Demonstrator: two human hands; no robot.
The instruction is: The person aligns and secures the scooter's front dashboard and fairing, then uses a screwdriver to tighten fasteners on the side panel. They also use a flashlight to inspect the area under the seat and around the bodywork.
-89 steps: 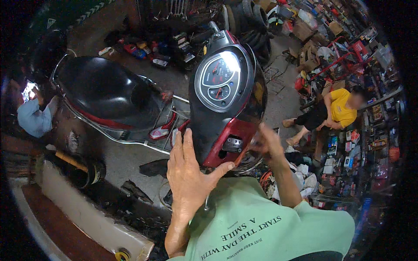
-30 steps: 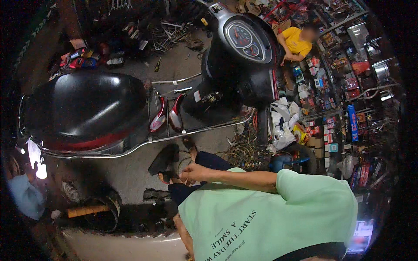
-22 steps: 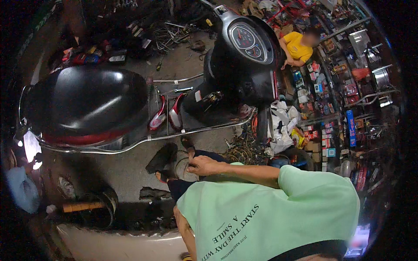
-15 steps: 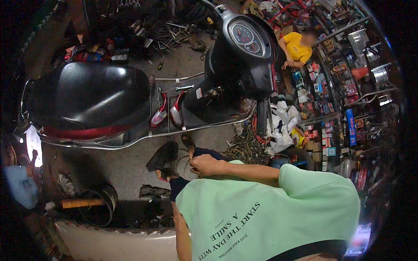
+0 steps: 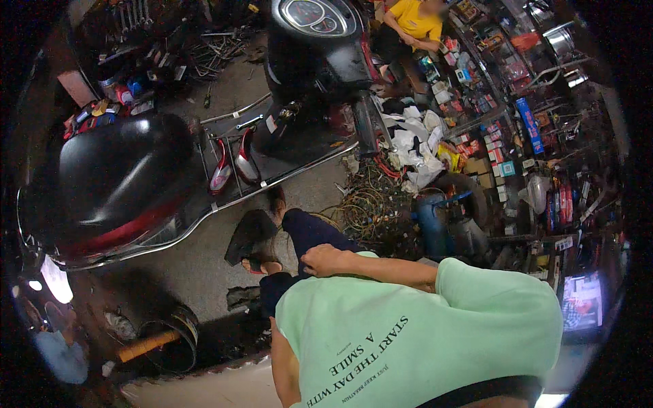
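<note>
We look down on our right hand (image 5: 325, 260), which rests over the dark trousers (image 5: 309, 231) of our lap, the forearm crossing in front of the green shirt (image 5: 422, 326). Its fingers curl inward, but we cannot tell whether its grip is fully together or closes on anything. Our left arm (image 5: 284, 364) runs down to the lower edge, its hand out of sight, so we cannot tell how that grip stands. The scooter (image 5: 129, 170) stands across the upper left of our view, beyond our legs and apart from the right hand, its long black seat to the left and its round gauges (image 5: 317, 17) at the top. On its footboard, between seat and front, two red-and-silver pieces (image 5: 220, 173) lie side by side, and a wrench (image 5: 249, 122) lies just above them. A bright metal rail (image 5: 238, 202) runs along the near side. On the floor, a dark flat piece (image 5: 249, 234) lies beside our sandalled foot (image 5: 260, 266), and tangled wires (image 5: 371, 207) spread to the right. White rags or bags (image 5: 415, 139) heap near the crowded shelves. A person in yellow (image 5: 415, 24) sits at the top; another in light blue (image 5: 61, 355) is at the lower left.
</note>
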